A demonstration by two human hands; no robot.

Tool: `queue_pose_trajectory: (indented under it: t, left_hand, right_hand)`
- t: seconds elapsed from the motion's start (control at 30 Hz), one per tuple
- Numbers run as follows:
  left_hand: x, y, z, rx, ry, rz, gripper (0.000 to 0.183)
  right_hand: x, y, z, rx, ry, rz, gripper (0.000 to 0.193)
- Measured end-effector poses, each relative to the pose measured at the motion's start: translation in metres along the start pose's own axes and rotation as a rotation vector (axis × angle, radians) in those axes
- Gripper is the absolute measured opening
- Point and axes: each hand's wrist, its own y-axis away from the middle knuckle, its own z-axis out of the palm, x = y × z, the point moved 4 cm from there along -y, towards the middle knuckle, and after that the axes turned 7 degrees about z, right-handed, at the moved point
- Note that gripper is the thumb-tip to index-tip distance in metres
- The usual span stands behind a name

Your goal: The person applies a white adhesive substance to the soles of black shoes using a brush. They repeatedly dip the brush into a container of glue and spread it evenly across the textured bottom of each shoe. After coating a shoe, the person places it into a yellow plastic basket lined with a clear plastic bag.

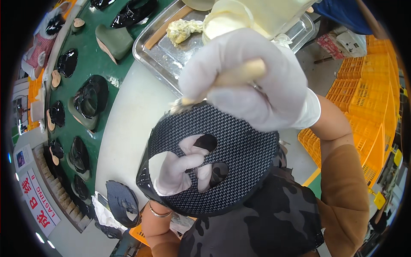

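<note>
My right hand (261, 81), in a white glove, is closed round the pale wooden handle of a brush (242, 73). Its bristles, blurred, meet the far edge of a dark grey woven shoe upper (244, 147). Beneath it, my left hand (171, 173), also gloved in white, is closed on this upper, with fingers showing through its cut-out openings. Just beyond my right hand stands a tub (224, 23) of creamy white paste. A metal tray (160, 58) carries the tub, a yellowish crusted lump (180, 32) and a wooden stick (165, 30).
To the left, a green conveyor (109, 79) carries black shoe uppers (90, 96) and lasts (114, 40). Another woven upper (122, 199) lies on the white worktop (122, 132). Orange crates (368, 94) are stacked at right. A person (40, 47) is at far left.
</note>
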Motion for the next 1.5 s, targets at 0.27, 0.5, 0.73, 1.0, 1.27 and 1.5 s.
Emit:
queue_pose_trajectory:
  t: [0.27,0.5,0.73,1.0,1.27,1.5]
  left_hand:
    - [-0.001,-0.004,0.013,-0.006,-0.205,0.099,0.019]
    - [-0.002,-0.001,0.015,-0.06,-0.142,0.289,0.029]
    - [-0.019,0.001,0.015,0.029,-0.012,0.431,0.048]
    - [-0.035,0.003,0.006,0.046,-0.1,0.618,0.049]
    - [-0.039,0.004,-0.003,-0.182,0.202,0.789,0.049]
    - [-0.035,-0.008,-0.005,-0.137,0.148,0.93,0.046]
  right_hand:
    - [0.001,0.015,-0.013,0.023,0.073,0.196,0.016]
    - [0.014,0.028,-0.023,0.152,0.099,0.064,0.023]
    - [0.009,0.071,-0.038,0.367,0.055,0.268,0.031]
    - [-0.007,0.064,-0.038,0.431,-0.002,0.118,0.023]
    - [0.011,0.058,-0.021,0.642,-0.164,0.2,0.015]
    - [0.005,0.069,-0.029,0.639,-0.242,0.302,0.018]
